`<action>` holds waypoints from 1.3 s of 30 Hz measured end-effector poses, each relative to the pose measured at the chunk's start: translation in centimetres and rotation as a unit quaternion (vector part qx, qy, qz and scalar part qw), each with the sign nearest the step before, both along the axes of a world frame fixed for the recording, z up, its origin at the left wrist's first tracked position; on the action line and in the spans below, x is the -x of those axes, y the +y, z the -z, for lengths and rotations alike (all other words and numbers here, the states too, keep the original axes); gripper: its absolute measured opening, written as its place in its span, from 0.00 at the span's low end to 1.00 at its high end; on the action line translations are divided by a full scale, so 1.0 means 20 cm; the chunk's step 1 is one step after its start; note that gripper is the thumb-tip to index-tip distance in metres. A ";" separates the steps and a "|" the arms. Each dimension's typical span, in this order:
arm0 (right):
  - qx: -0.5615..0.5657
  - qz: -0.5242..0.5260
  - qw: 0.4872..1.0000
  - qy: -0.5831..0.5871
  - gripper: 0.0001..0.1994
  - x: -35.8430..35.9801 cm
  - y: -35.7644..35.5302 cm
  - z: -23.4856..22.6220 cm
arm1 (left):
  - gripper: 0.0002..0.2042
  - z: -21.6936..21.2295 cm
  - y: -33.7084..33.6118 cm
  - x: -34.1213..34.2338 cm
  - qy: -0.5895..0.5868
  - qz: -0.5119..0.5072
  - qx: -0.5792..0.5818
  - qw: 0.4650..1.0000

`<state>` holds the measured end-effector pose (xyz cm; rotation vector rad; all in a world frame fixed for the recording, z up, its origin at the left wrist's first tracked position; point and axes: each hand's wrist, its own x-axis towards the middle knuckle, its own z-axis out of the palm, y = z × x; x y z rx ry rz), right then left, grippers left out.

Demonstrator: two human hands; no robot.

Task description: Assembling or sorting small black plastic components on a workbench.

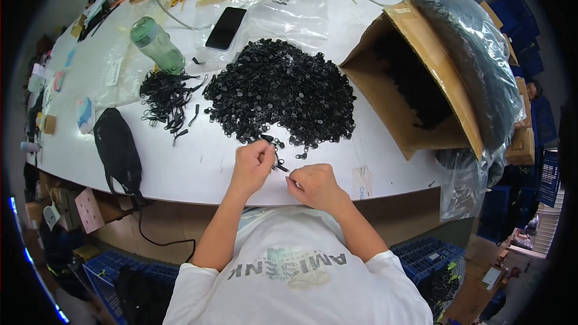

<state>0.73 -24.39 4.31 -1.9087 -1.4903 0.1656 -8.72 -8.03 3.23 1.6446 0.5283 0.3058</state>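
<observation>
My left hand [253, 167] is closed in a pinch at the near edge of a large heap of small black zipper sliders [283, 93]. Facing it, my right hand [316, 186] is also closed, thumb against the curled fingers. In the gap between them a short black cord pull [281, 168] shows, its ends running to the fingertips of both hands. A few loose sliders [301, 156] lie just beyond my hands. Left of the heap is a smaller tangle of black cord pulls [164, 99], several of them with loops. My fingers hide part of what they hold.
An open cardboard box [376, 90] lies on its side at right, dark inside, beside a bulging plastic-wrapped bundle [472, 60]. A green bottle [156, 45], a phone [226, 28] and a clear plastic bag [295, 12] lie beyond. A black pouch [117, 147] rests near the left edge.
</observation>
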 end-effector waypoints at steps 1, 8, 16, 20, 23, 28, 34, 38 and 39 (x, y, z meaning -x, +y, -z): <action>-0.016 -0.009 1.000 0.010 0.07 -0.01 0.02 0.01 | 0.13 0.01 0.01 -0.01 0.001 -0.046 -0.042 0.998; 0.002 0.072 0.974 0.214 0.25 -0.13 0.13 0.04 | 0.09 -0.10 0.13 -0.12 -0.046 0.072 -0.054 0.995; -0.072 -0.005 0.850 0.521 0.34 -0.23 0.22 0.17 | 0.10 -0.14 0.22 -0.20 -0.020 0.137 0.066 0.988; -0.094 0.006 0.830 0.550 0.28 -0.19 0.23 0.18 | 0.09 -0.14 0.22 -0.19 -0.039 0.150 0.037 0.987; -0.130 -0.014 0.729 0.672 0.25 -0.17 0.24 0.16 | 0.09 -0.16 0.20 -0.16 -0.041 0.177 0.014 0.983; -0.069 -0.083 0.769 0.630 0.24 -0.13 0.16 0.15 | 0.10 -0.21 0.12 -0.11 -0.060 0.144 0.016 0.988; -0.146 -0.069 0.808 0.566 0.15 -0.02 0.08 0.08 | 0.11 -0.26 0.02 0.00 -0.044 0.121 -0.045 0.991; -0.214 -0.043 0.825 0.521 0.10 0.06 0.03 0.06 | 0.12 -0.29 -0.05 0.05 -0.038 0.091 -0.047 0.994; -0.216 -0.046 0.826 0.518 0.10 0.07 0.03 0.05 | 0.11 -0.27 -0.05 0.06 -0.035 0.080 -0.057 0.995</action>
